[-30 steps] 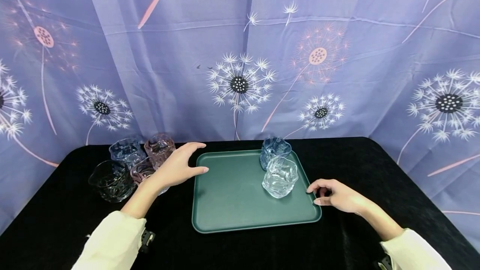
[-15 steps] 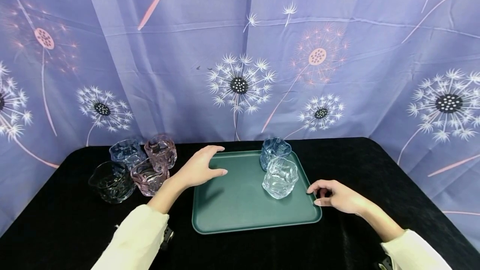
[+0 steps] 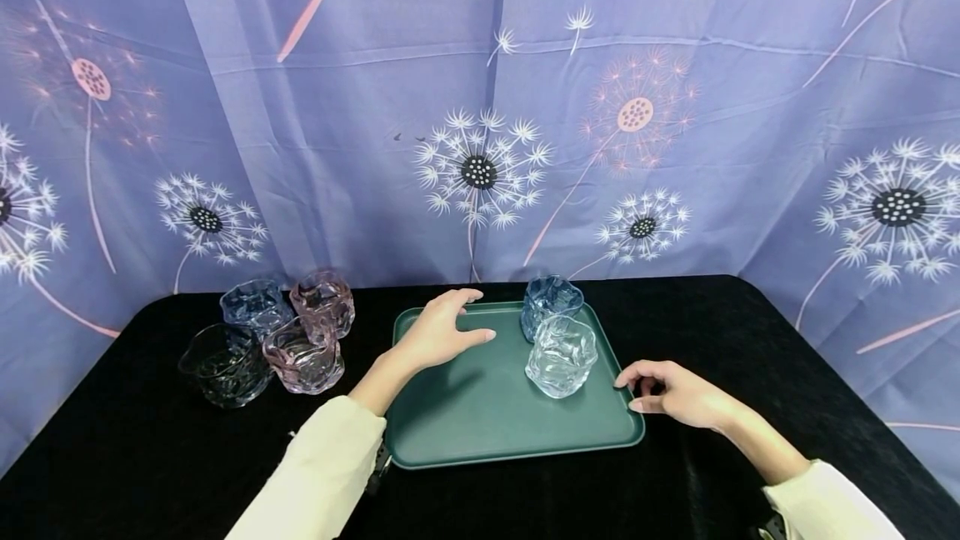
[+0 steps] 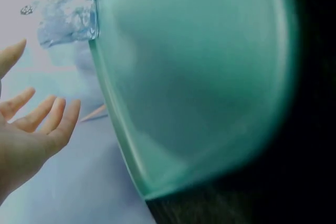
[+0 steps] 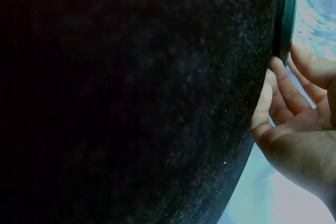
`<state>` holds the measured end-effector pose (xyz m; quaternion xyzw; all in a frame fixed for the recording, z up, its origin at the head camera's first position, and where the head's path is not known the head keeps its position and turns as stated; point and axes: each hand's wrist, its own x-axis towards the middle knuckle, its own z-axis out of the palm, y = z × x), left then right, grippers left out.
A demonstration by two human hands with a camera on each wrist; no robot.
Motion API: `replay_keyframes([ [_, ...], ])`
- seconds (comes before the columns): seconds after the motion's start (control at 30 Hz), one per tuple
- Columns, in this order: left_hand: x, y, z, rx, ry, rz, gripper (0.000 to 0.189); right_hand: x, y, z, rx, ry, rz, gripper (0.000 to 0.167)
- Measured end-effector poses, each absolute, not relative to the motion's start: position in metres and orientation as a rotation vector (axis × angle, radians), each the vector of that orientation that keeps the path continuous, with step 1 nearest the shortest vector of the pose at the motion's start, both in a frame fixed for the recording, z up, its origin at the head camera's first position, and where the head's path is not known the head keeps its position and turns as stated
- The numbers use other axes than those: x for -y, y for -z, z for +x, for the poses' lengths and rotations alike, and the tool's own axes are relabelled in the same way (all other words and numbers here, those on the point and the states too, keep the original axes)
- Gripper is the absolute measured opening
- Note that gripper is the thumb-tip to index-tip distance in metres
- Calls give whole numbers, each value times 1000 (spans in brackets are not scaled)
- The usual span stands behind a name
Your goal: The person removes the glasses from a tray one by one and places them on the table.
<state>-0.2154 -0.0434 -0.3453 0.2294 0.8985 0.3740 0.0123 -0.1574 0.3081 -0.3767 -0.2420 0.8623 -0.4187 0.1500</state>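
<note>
A green tray (image 3: 480, 440) lies on the dark cloth. At its right end stand a blue glass (image 3: 550, 298) and, in front of it, a clear glass (image 3: 561, 361). My left hand (image 3: 437, 333) hovers over the tray's left half, thumb and fingers spread apart, holding nothing; the left wrist view shows the same hand (image 4: 37, 129) beside the tray (image 4: 210, 77). With thumb and fingertips my right hand (image 3: 671, 390) pinches the tray's right rim. In the right wrist view, that hand (image 5: 299, 114) has its thumb and fingers on either side of the tray edge (image 5: 287, 19).
Left of the tray a group of glasses stands close together: a dark clear glass (image 3: 227, 365), a blue glass (image 3: 257, 307), a pink glass (image 3: 324, 302) and a nearer pink glass (image 3: 302, 361). A blue dandelion-print curtain (image 3: 360, 148) hangs behind the black-covered table (image 3: 705, 315).
My left hand has moved right, from beside the pink glasses to above the tray, uncovering the nearer pink glass. The right hand, tray and glasses have stayed in place.
</note>
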Motion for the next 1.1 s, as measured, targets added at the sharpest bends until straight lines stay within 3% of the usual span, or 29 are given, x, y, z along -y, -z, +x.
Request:
replay_keyframes([
  [1.1,-21,345,-238,-2747,-1187,742,65,-308,376,-158,-2489,1195,-690,25],
])
